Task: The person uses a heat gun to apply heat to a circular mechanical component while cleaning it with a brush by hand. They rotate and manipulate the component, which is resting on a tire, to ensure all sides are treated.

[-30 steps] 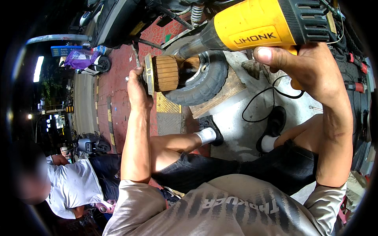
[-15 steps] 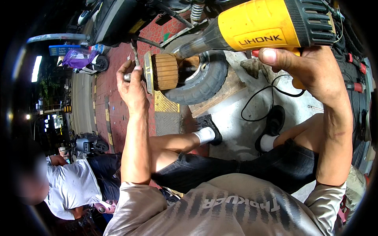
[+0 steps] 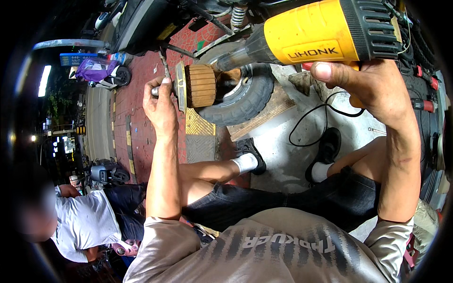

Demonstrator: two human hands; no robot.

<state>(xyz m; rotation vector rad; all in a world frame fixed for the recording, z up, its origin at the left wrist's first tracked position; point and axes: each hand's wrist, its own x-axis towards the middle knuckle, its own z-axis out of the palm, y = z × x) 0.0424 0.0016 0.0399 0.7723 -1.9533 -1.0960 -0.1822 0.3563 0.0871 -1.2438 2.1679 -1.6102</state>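
My left hand (image 3: 160,106) is closed round the metal shaft of a brown, ribbed cylindrical motor core (image 3: 200,86) with a pale flanged disc at its left. My right hand (image 3: 377,89) grips a yellow and black heat gun (image 3: 306,35) by its handle, thumb below the barrel. The gun's dark nozzle points down-left at the core's upper right edge; whether it touches is unclear. Just behind the core lies a black-tyred wheel (image 3: 250,104), partly hidden, beside a wooden board (image 3: 259,122).
A black cord (image 3: 306,141) loops across the grey floor. A scooter frame with spring (image 3: 236,19) is above. Red-handled tools (image 3: 424,106) line the right side. A person in a white shirt (image 3: 85,221) is at lower left. Scooters (image 3: 104,174) stand along the red paving.
My left fingers have shifted and resettled round the shaft. My right hand and the heat gun have moved slightly down and right; the core has turned or shifted a little.
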